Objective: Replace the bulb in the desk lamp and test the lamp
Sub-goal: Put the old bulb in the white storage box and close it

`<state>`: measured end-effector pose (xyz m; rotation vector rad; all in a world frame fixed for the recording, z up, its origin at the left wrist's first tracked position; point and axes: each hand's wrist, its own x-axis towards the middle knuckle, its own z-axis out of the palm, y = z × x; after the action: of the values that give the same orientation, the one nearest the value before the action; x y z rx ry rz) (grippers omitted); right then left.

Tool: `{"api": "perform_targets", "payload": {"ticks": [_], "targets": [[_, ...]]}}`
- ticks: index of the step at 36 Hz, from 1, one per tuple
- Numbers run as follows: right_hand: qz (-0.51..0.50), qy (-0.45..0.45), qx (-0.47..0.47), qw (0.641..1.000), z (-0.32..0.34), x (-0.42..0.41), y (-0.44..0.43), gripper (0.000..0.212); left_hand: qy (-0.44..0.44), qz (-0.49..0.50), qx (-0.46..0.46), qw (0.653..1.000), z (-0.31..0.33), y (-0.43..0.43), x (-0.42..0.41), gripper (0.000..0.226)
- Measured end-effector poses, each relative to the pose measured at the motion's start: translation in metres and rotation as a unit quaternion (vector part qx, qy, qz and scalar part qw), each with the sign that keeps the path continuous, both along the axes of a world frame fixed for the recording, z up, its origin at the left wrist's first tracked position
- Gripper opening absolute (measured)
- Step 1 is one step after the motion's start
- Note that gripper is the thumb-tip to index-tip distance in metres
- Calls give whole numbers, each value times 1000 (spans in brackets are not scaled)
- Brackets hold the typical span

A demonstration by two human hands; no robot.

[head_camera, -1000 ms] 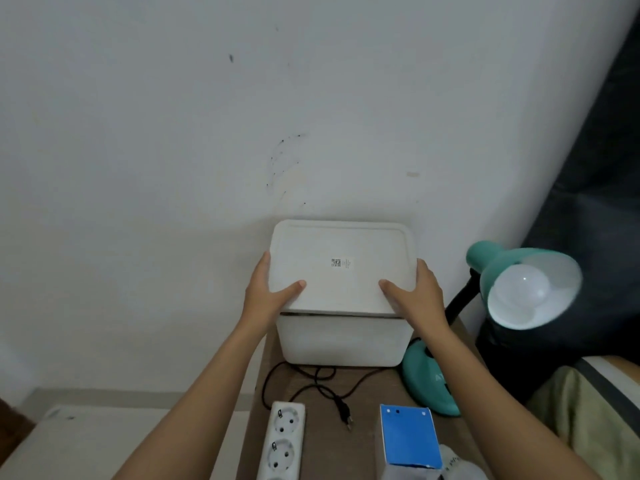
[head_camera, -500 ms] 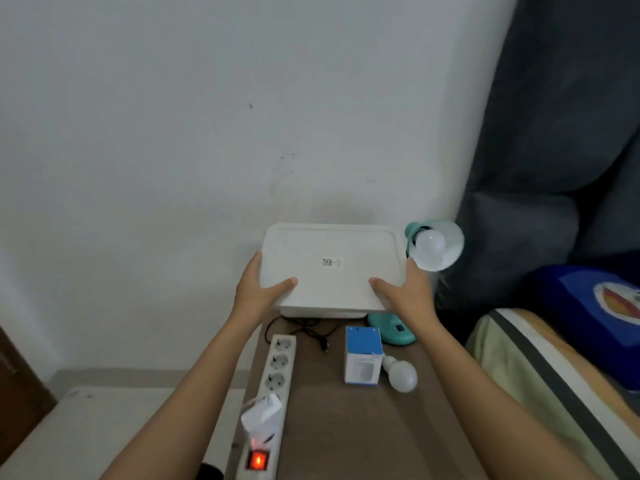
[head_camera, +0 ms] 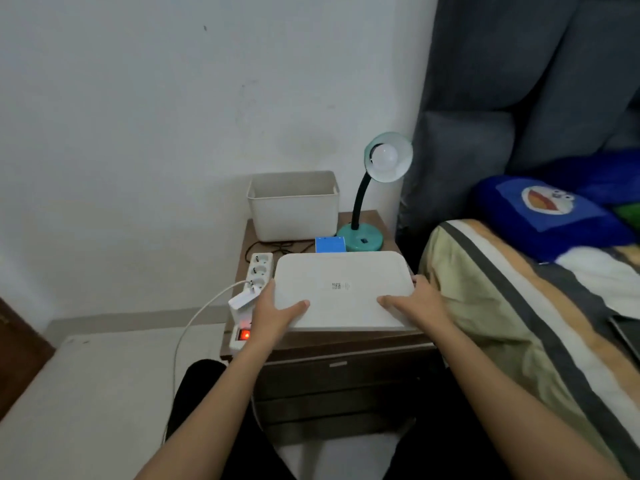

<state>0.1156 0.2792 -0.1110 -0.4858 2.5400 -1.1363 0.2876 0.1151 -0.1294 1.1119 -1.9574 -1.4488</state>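
Note:
A teal desk lamp stands at the back right of the brown bedside table, with a white bulb in its shade. My left hand and my right hand hold a white box lid by its two near corners, above the table's front. The open white box stands at the back against the wall. A blue bulb carton peeks out behind the lid, and the lid hides whatever lies beside the carton.
A white power strip with a lit red switch lies along the table's left edge, a white charger plugged into it. A black cord lies by the box. A bed with striped bedding and a blue pillow is on the right.
Both hands lifted the lid off the white box and brought it toward me over the table's front. The view pulled back and now shows the open box.

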Motion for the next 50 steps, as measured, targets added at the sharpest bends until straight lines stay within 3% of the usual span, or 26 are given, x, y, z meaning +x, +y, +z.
{"api": "perform_targets", "payload": {"ticks": [12,19,24,33,38,43,50], "targets": [[3,-69,61,996,-56,8,1,66,-59,-13,23,998,-57,7,8,70],[-1,-41,89,995,-74,-1,-13,68,-77,-2,-17,997,-71,2,-4,73],[11,-11,138,990,-84,-7,-24,77,-144,-10,-80,986,-82,-6,-11,69],[21,-1,168,986,-89,-20,-35,65,-194,-1,-101,976,-79,-12,-24,64],[13,63,102,993,-72,-37,-60,54,-225,-13,-99,969,-77,-20,-37,73],[47,117,67,990,-61,-66,-104,58,-213,-17,-129,968,-68,-32,-51,74],[59,39,85,994,-69,-84,-129,54,-193,-23,-108,975,-51,-56,-81,43]]}}
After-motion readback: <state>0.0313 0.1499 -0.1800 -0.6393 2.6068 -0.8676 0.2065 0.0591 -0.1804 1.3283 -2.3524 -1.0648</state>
